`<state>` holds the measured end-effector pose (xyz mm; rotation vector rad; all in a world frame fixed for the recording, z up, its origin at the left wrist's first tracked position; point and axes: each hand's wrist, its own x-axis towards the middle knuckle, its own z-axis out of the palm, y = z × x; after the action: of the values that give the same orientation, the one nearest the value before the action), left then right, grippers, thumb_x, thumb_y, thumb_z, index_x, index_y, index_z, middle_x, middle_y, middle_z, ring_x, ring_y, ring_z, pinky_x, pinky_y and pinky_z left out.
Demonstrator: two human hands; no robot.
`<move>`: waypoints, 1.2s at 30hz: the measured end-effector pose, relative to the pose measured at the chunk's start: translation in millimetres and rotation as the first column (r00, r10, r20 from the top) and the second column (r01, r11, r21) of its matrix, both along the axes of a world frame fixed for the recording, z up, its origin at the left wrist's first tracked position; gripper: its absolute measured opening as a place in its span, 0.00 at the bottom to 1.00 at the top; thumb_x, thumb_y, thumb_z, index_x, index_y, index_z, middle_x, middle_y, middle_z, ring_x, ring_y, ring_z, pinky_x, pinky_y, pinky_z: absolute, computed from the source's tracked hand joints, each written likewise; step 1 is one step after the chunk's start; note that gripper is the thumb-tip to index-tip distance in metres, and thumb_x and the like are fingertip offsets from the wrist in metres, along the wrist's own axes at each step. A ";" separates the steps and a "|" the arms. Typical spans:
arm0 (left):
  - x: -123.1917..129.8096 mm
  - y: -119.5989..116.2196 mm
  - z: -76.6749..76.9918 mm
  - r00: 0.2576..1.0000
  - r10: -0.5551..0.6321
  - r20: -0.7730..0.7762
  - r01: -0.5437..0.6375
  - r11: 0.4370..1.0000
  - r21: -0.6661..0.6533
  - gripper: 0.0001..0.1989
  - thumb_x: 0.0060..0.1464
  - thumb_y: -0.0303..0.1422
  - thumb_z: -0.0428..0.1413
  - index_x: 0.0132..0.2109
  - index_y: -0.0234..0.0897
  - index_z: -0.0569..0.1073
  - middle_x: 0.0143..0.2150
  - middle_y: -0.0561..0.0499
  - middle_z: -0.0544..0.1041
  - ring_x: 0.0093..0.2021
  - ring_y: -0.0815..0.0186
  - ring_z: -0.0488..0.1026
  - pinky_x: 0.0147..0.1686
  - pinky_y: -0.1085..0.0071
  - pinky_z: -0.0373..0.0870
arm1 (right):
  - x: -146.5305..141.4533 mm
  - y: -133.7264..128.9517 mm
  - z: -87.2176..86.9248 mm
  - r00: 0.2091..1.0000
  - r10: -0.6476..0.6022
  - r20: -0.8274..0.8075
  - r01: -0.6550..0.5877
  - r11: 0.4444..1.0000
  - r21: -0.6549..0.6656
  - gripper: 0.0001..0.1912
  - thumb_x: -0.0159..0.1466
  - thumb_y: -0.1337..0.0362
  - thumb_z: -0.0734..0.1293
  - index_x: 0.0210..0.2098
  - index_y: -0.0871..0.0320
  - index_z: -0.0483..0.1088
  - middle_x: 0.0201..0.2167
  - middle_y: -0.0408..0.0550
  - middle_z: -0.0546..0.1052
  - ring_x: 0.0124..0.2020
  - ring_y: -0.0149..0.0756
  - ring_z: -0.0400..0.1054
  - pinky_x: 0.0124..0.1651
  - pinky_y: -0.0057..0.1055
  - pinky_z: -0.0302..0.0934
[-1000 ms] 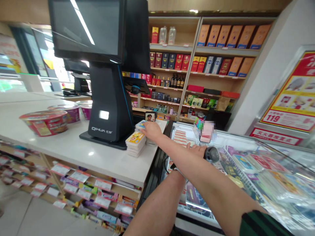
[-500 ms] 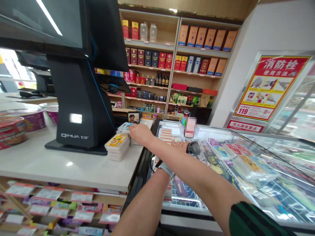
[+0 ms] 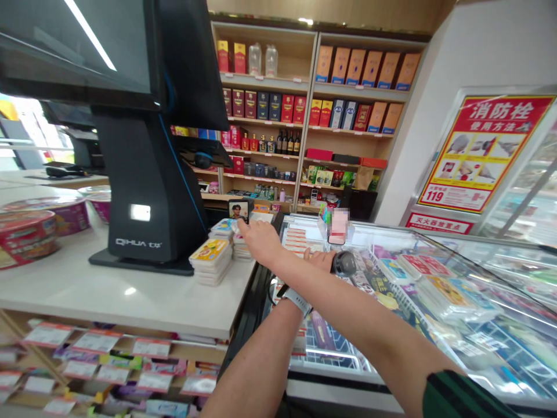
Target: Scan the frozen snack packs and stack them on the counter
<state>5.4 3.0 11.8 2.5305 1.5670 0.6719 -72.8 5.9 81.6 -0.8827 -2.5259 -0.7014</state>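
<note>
My right hand (image 3: 261, 242) reaches over the counter's right edge to the back of the stacked flat packs (image 3: 211, 261). Its fingers are closed at the top of a rear stack (image 3: 242, 248), and what they pinch is too small to tell. Beneath my right forearm, my left arm crosses over the glass-topped freezer (image 3: 331, 363), with a pale-strapped watch (image 3: 296, 300) at the wrist. My left hand (image 3: 321, 260), partly hidden by that forearm, is closed on a black round-headed device (image 3: 344, 263).
A black register (image 3: 148, 174) stands on the white counter (image 3: 165, 302), with tubs (image 3: 28, 238) at its left. A pink-screened phone (image 3: 337, 226) sits beyond my left hand. Frozen packs (image 3: 448, 293) lie in the freezer. Shelves (image 3: 263, 122) of boxes and bottles line the back.
My right hand has shifted slightly right and down, uncovering more of the blue-topped pack. The view has shifted a little, with the counter and register further right. My left hand is nearly unchanged.
</note>
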 end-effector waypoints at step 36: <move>-6.0 -4.3 -13.8 0.993 -0.091 0.071 0.081 0.989 0.127 0.24 0.65 0.32 0.45 0.66 0.34 0.59 0.60 0.46 0.71 0.61 0.61 0.66 0.67 0.64 0.57 | 73.8 2.3 -11.6 0.711 -0.025 -0.703 -0.251 0.924 -0.287 0.16 0.63 0.66 0.62 0.51 0.56 0.67 0.35 0.45 0.76 0.36 0.37 0.72 0.43 0.33 0.64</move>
<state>-0.6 -1.3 -2.1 2.6081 1.4246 0.8693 0.9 8.2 69.9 -0.8754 -1.9870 0.1685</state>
